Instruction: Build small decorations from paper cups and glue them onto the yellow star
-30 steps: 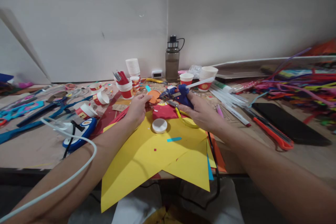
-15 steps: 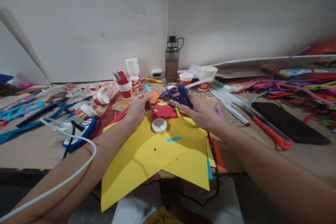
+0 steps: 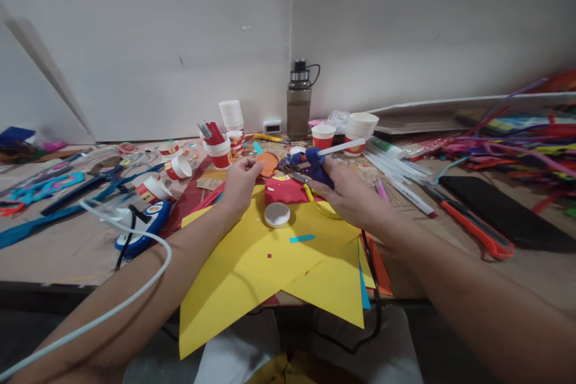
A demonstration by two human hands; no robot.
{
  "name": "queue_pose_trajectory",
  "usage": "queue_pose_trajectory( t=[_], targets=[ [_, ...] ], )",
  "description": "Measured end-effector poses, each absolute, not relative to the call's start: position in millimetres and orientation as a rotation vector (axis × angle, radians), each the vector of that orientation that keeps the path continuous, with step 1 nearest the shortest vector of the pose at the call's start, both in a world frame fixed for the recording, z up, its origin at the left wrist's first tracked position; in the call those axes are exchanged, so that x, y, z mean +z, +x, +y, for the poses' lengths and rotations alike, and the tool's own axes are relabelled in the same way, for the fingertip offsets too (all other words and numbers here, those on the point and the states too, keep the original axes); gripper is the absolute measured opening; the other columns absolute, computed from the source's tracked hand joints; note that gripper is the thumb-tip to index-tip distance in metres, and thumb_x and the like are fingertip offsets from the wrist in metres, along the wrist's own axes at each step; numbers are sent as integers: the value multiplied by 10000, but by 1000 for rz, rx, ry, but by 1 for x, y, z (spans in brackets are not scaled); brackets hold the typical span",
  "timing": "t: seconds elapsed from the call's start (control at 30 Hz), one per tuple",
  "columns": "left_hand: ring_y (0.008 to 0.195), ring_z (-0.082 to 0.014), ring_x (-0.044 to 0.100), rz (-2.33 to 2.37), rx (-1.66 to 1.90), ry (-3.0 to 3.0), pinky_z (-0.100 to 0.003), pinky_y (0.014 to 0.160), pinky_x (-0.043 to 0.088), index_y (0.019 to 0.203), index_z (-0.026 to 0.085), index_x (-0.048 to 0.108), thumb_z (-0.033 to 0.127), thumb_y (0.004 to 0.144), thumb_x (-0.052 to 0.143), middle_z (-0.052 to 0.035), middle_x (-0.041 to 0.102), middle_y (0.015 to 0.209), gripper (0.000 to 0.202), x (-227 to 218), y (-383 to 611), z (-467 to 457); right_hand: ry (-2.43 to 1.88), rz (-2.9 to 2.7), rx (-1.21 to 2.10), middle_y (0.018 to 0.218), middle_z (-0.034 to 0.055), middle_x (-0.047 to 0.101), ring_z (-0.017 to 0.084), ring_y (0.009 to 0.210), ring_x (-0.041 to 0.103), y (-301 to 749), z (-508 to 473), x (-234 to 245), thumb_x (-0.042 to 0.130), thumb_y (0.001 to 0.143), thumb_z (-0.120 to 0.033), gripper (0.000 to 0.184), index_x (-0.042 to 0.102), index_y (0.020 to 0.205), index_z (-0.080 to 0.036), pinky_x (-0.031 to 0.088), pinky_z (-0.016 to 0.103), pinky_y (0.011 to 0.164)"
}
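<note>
Orange disc point(image 3: 269, 165) pinched by left hand point(image 3: 241, 183), glue gun point(image 3: 318, 173) gripped by right hand point(image 3: 345, 187); disc apparently shaped, gluing unfinished.

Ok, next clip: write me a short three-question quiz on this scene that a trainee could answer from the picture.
1. Which tool is in the right hand?
2. True or false: the left hand is holding a paper cup.
3. The small blue strip in front of the person lies on paper of which colour?
A) red
B) yellow
C) orange

Key:
1. A blue glue gun.
2. False: its fingertips are on an orange disc.
3. B: it lies on the yellow paper.
</note>
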State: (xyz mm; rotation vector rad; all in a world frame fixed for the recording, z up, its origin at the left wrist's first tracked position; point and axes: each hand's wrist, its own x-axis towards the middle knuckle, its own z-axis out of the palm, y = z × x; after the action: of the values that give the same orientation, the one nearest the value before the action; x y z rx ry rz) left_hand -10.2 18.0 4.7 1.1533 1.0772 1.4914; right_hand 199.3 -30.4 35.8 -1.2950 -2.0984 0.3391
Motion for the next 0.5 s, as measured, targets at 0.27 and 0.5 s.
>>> queue_pose_trajectory(
  t=[0.27, 0.5],
  targets=[
    [577, -96, 517, 1173, 1643, 1519, -214, 578, 399, 682, 178, 571, 254, 727, 683, 31, 576, 619, 143, 5, -13, 18, -1345, -2115, 304, 1080, 123, 679, 274, 928, 625, 199, -32, 40, 528, 889, -338, 334, 556, 1185, -187, 474, 344, 766],
    [569, -87, 524, 1038, 1615, 1251, -214, 570, 427, 718, 169, 566, 307, 722, 674, 21, 583, 667, 176, 0, -16, 24, -1284, -1933, 479, 1080, 89, 671, 227, 909, 615, 204, -31, 44, 532, 868, -373, 372, 556, 1190, -189, 476, 340, 797]
  ],
)
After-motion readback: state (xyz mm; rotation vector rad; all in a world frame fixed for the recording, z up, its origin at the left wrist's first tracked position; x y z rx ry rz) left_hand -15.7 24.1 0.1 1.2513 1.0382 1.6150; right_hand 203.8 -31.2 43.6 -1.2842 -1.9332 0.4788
